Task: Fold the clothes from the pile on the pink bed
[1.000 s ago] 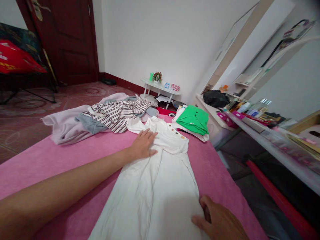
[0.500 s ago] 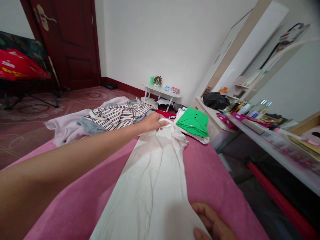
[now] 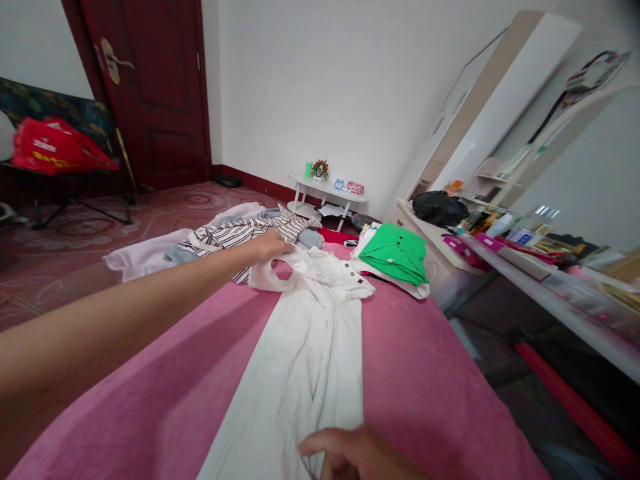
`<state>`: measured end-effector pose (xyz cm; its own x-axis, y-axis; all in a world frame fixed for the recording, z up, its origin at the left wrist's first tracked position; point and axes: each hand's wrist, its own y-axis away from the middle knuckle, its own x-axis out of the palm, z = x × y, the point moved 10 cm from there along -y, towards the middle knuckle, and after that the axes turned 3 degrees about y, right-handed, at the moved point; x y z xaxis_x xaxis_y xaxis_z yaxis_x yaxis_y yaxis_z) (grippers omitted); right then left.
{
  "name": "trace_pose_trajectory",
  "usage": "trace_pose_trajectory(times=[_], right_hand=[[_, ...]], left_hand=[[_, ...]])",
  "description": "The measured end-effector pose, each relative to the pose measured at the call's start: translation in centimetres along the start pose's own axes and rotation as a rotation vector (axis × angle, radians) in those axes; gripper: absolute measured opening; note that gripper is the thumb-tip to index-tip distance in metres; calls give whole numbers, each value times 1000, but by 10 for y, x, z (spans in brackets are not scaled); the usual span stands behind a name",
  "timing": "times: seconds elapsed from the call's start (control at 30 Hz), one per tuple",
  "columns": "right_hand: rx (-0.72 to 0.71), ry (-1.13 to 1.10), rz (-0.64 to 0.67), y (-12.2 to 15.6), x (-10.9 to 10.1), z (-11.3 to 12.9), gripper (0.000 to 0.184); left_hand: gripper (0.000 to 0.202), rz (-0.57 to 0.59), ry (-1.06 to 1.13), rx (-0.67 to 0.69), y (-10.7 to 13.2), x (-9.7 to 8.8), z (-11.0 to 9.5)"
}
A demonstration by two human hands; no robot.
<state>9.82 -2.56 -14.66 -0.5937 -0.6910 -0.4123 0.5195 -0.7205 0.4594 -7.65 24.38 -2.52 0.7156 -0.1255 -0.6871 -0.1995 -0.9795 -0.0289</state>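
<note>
A long white garment (image 3: 305, 347) lies stretched over a pink bed cover, its far end bunched and showing several buttons. My left hand (image 3: 273, 247) reaches forward and grips the far left edge, lifting it into an open loop. At the near end my right hand (image 3: 357, 453) has its fingers bent down onto the cloth, pinching it, though the fingertips are partly cut off by the frame. Beyond the left hand lies a heap with a striped shirt (image 3: 235, 233). Right of the garment's far end sits a folded green garment (image 3: 395, 253) on other folded clothes.
The pink bed cover (image 3: 420, 373) spreads under everything. A dressing table (image 3: 530, 287) crowded with bottles and boxes runs along the right. Past the bed stand a small white table (image 3: 327, 187) and a dark red door (image 3: 155, 93). A red bag (image 3: 60, 147) rests on a chair at left.
My left hand has moved left, spreading the garment's far end so its buttons show. My right hand has moved left from the garment's right edge onto its near part.
</note>
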Motion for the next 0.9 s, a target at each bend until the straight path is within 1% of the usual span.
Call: trace_pose_trajectory(times=[0.03,0.07,0.1,0.13,0.17,0.2,0.23,0.27,0.3,0.33,0.4,0.43,0.47,0.53,0.6,0.63,0.7,0.77,0.83,0.9], right_hand=[[2,-4,-71,-4,-21,4,45],[1,7,-198,-9,-50,7,41],[-14,52,-355,-14,-84,10,39],[-60,131,-546,-17,-122,14,37],[-117,221,-784,-15,-160,19,36],[-150,302,-972,-13,-191,19,40],[-163,346,-1098,-16,-216,14,46],[-180,354,-1153,-23,-236,8,52],[-199,343,-1151,-33,-251,0,54],[-197,312,-1103,-47,-263,-8,49],[-165,237,-974,-74,-279,-22,33],[-141,208,-930,-84,-285,-26,26],[-118,188,-914,-92,-291,-28,24],[-92,189,-958,-103,-302,-24,25],[-57,227,-1036,-112,-305,-19,24],[-33,260,-1077,-117,-302,-17,23],[18,344,-1151,-125,-291,-14,23],[68,438,-1205,-132,-275,-11,30],[124,536,-1227,-135,-262,-9,36],[177,621,-1221,-137,-256,-7,37]], left_hand=[[32,2,-32,-12,2,-2,7],[30,9,-63,-22,4,-2,13],[29,33,-87,-28,7,0,18],[29,70,-104,-29,10,4,23],[28,107,-116,-23,15,8,26],[26,139,-120,0,19,13,27],[23,162,-120,36,25,17,27],[20,163,-115,82,30,19,25],[18,146,-108,129,35,19,23],[19,123,-99,165,40,18,21],[19,106,-58,179,49,18,21],[18,114,-17,158,52,19,23],[17,134,44,118,55,21,26],[17,186,227,-10,58,27,36],[18,226,465,-176,61,35,50],[18,249,581,-266,63,41,58],[15,295,755,-415,67,52,73],[14,325,825,-482,70,58,84],[18,322,796,-447,71,56,88],[20,308,679,-343,73,46,84]])
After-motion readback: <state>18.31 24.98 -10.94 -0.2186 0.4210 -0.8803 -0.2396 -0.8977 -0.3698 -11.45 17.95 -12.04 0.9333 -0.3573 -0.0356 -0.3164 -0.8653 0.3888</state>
